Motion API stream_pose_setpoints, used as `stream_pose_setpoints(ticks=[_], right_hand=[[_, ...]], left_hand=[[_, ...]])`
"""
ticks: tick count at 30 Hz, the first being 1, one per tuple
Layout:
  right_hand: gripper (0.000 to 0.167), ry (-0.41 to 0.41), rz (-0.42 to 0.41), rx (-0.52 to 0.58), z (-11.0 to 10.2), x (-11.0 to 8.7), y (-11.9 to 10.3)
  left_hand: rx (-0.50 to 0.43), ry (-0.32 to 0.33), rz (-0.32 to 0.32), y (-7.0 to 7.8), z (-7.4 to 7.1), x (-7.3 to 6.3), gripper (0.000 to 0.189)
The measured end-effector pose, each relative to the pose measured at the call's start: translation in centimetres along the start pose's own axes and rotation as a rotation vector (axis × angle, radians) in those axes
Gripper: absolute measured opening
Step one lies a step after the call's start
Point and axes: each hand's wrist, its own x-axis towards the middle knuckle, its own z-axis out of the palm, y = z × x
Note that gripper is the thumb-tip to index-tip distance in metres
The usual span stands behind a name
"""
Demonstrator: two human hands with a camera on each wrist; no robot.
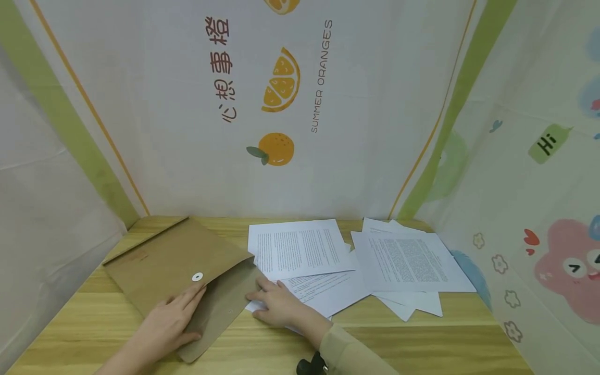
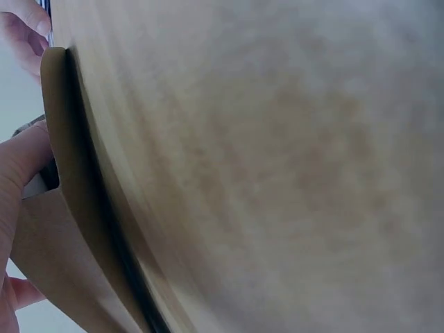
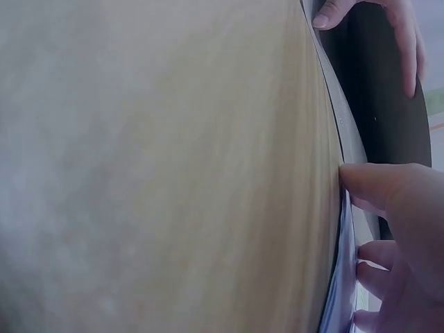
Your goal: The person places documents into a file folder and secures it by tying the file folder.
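A brown kraft paper envelope with a white round button lies slantwise on the left of the table. Its mouth gapes toward the right, and its flap is folded out flat. My left hand rests at the mouth, straight fingers on the front panel near the button, thumb on the flap. At the flap's right edge, my right hand touches the near left corner of some printed sheets with spread fingers. In the right wrist view its thumb and fingertips meet the paper edge low over the table.
Another fanned pile of printed sheets lies on the right of the wooden table. A small black object shows beside the right sleeve at the bottom edge. Printed cloth walls stand behind and at both sides.
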Motion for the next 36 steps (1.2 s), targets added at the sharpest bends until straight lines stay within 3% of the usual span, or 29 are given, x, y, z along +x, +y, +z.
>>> stream_pose_setpoints(ticks=[10, 17, 21, 28, 36], right_hand=[[0.046, -0.014, 0.01, -0.009, -0.2, -0.1, 0.0], [0.045, -0.029, 0.015, 0.005, -0.3, -0.1, 0.0], [0.046, -0.052, 0.013, 0.008, -0.5, -0.2, -0.1], [0.049, -0.1, 0.023, 0.013, -0.7, -0.3, 0.1], [0.049, -0.097, 0.031, 0.005, -1.0, -0.4, 0.5]], left_hand=[[0.015, 0.069, -0.001, -0.1, 0.3, 0.0, 0.109], [0.029, 0.082, 0.009, -0.1, 0.3, 0.0, 0.111], [0.029, 0.065, 0.011, -0.1, 0.3, -0.1, 0.109], [0.015, -0.026, -0.001, 0.0, 0.0, 0.0, 0.096], [-0.058, -0.039, 0.004, 0.0, 0.1, 0.3, 0.069]])
